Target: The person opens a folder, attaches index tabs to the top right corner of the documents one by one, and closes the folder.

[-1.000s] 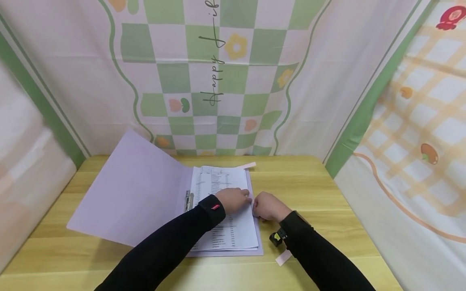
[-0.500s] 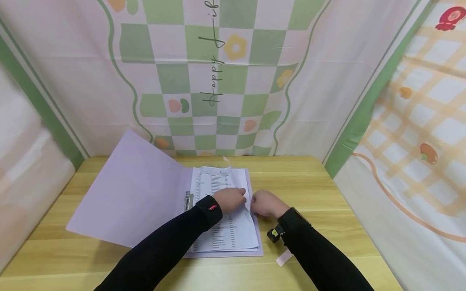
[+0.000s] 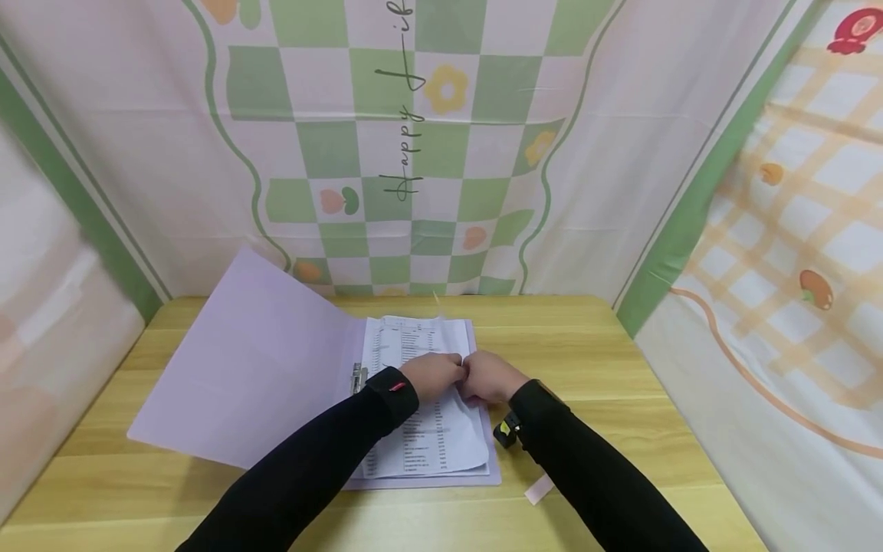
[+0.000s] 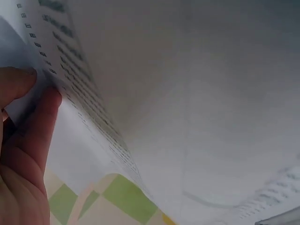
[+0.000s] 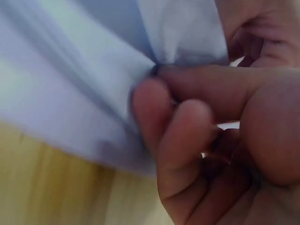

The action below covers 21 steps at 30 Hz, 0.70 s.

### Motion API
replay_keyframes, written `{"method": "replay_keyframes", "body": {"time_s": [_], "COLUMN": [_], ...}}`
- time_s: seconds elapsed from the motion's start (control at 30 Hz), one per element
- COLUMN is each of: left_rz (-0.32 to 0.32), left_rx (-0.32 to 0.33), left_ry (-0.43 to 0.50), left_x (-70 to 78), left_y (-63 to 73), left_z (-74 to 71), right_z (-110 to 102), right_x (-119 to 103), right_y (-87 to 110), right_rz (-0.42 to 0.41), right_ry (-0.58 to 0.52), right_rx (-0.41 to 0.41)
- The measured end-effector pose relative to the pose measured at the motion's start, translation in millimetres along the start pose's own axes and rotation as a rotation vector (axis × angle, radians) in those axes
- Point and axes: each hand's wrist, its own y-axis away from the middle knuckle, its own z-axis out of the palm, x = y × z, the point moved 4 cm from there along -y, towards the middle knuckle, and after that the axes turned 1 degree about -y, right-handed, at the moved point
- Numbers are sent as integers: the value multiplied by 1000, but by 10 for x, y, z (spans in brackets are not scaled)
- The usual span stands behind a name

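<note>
An open lilac folder point(image 3: 265, 368) lies on the table with printed sheets point(image 3: 414, 452) on its right half, beside a metal clip point(image 3: 357, 377) at the spine. Over the sheets, my left hand point(image 3: 433, 376) has its fingers curled, seemingly at a pale narrow strip point(image 3: 438, 307) that rises past the far edge. My right hand point(image 3: 493, 376) meets it at the right edge. In the right wrist view, thumb and fingers point(image 5: 190, 119) pinch a paper edge, below a pale band point(image 5: 187, 28). In the left wrist view, a printed sheet point(image 4: 187, 103) bows up beside the fingers point(image 4: 44, 112).
A short pale pink strip point(image 3: 539, 488) lies on the wooden table point(image 3: 600, 429) near the right forearm. Patterned curtains point(image 3: 441, 153) hang behind and at both sides of the table.
The pale strip's far end has swung left and now stands edge-on. My right hand has moved left until it meets my left hand. The sheet's lower right corner curls more.
</note>
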Motion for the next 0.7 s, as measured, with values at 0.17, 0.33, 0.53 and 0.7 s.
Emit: {"method": "replay_keyframes", "body": {"time_s": [0.17, 0.33, 0.53, 0.7], "left_rz": [24, 59, 136, 201], "left_rx": [-9, -10, 59, 95], "left_ry": [-45, -107, -337, -488], "left_x": [-10, -16, 73, 107], "left_y": [34, 44, 99, 136], "left_z": [-16, 7, -96, -196], "right_z": [8, 21, 29, 41], "right_x": [-43, 24, 41, 50], "right_y": [-52, -89, -103, -122], "right_rz": [-23, 31, 35, 32], "right_ry": [62, -29, -26, -1], "right_rx": [7, -42, -83, -94]}}
